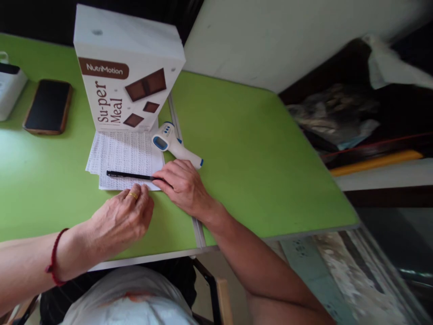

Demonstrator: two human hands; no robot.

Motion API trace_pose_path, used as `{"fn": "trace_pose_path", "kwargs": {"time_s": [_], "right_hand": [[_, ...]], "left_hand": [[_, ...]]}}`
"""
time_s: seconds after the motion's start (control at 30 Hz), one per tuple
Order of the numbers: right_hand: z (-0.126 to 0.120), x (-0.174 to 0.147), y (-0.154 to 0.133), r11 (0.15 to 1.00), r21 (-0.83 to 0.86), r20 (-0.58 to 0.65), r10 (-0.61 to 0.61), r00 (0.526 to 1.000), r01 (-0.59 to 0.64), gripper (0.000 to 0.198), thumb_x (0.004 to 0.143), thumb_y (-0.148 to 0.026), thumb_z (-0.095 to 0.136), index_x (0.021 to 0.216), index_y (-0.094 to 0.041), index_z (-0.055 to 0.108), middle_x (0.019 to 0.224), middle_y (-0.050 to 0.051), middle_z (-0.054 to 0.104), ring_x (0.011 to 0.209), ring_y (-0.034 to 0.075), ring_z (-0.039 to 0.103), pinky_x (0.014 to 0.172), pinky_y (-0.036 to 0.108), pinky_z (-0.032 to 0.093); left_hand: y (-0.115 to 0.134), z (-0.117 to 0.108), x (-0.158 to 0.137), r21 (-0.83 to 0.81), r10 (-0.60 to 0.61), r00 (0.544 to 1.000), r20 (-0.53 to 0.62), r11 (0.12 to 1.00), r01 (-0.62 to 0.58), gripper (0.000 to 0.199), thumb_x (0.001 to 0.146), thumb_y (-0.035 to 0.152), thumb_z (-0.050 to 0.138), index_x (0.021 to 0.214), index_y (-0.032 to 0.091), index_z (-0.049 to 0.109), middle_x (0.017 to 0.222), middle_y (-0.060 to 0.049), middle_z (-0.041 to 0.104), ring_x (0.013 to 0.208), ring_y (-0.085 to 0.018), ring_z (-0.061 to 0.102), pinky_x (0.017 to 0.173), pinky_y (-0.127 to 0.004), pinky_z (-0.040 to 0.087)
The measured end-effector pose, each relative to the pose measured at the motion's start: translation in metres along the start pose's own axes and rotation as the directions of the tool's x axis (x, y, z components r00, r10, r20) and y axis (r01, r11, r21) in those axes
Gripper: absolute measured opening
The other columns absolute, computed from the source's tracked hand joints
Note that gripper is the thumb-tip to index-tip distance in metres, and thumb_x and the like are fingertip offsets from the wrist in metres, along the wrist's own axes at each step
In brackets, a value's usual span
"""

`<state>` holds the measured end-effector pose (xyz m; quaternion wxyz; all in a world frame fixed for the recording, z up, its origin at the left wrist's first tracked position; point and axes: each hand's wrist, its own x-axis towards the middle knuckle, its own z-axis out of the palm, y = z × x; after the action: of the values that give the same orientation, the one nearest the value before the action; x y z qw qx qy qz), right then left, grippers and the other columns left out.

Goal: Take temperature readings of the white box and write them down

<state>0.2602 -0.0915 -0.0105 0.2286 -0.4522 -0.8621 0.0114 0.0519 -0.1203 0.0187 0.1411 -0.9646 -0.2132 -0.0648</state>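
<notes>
A black pen [130, 174] lies across the lower part of some sheets covered in rows of small writing [125, 151]. My right hand [184, 185] is closed on the pen's right end, fingers and thumb together at the right edge of the sheets. Just below the pen, my left hand [123, 214] has its fingers bent and pressed together, their tips at the sheets' bottom edge. Whether anything is between them is hidden. A white and blue infrared thermometer [176, 145] lies right above my right hand, partly over the sheets' right edge.
A tall white NutriMotion box [126, 76] stands at the top of the sheets. A dark phone [49, 107] and a white device [10, 90] are at the left on the green table [257, 167]. A metal seam [199, 232] crosses the table. Cluttered shelves [341, 113] stand right.
</notes>
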Motion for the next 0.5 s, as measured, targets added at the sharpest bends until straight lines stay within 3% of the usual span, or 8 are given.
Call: {"fn": "trace_pose_path", "kwargs": {"time_s": [0.13,0.23,0.4,0.5], "right_hand": [[0.001,0.001,0.0,1.0,-0.02,-0.02,-0.014,1.0,0.013,0.012,0.095,-0.025,0.059,0.089,-0.02,0.068,0.082,0.005,0.069,0.081,0.02,0.06,0.075,0.036,0.044],[0.001,0.002,-0.001,0.999,0.023,-0.141,0.033,0.989,-0.03,0.014,0.096,-0.026,0.055,0.088,-0.019,0.064,0.08,0.005,0.068,0.078,0.019,0.061,0.073,0.035,0.047],[-0.003,-0.001,-0.007,0.909,0.382,-0.329,0.304,0.894,-0.169,0.008,0.092,-0.031,0.056,0.091,-0.023,0.056,0.074,-0.001,0.064,0.064,0.014,0.059,0.062,0.029,0.05],[-0.003,-0.002,-0.013,0.787,0.593,-0.294,0.407,0.865,-0.168,0.008,0.086,-0.028,0.06,0.086,-0.024,0.053,0.073,-0.003,0.062,0.064,0.013,0.059,0.061,0.028,0.052]], "left_hand": [[-0.001,-0.001,0.001,-0.018,0.003,1.0,0.001,1.0,-0.003,0.025,0.088,0.003,0.046,0.101,0.002,0.068,0.111,-0.025,0.068,0.094,-0.029,0.068,0.069,-0.035,0.058],[-0.001,-0.001,0.001,-0.024,-0.005,1.0,0.008,1.0,0.005,0.024,0.088,0.003,0.048,0.101,0.003,0.069,0.108,-0.023,0.068,0.092,-0.029,0.068,0.07,-0.037,0.058],[-0.002,-0.003,0.002,-0.022,0.001,0.999,0.045,1.0,0.0,0.025,0.089,0.005,0.05,0.104,0.005,0.07,0.112,-0.021,0.068,0.091,-0.027,0.067,0.072,-0.037,0.057],[-0.004,-0.005,0.002,-0.023,0.01,0.998,0.064,1.0,-0.009,0.026,0.089,0.005,0.049,0.102,0.007,0.072,0.111,-0.019,0.069,0.09,-0.027,0.067,0.069,-0.035,0.057]]}}
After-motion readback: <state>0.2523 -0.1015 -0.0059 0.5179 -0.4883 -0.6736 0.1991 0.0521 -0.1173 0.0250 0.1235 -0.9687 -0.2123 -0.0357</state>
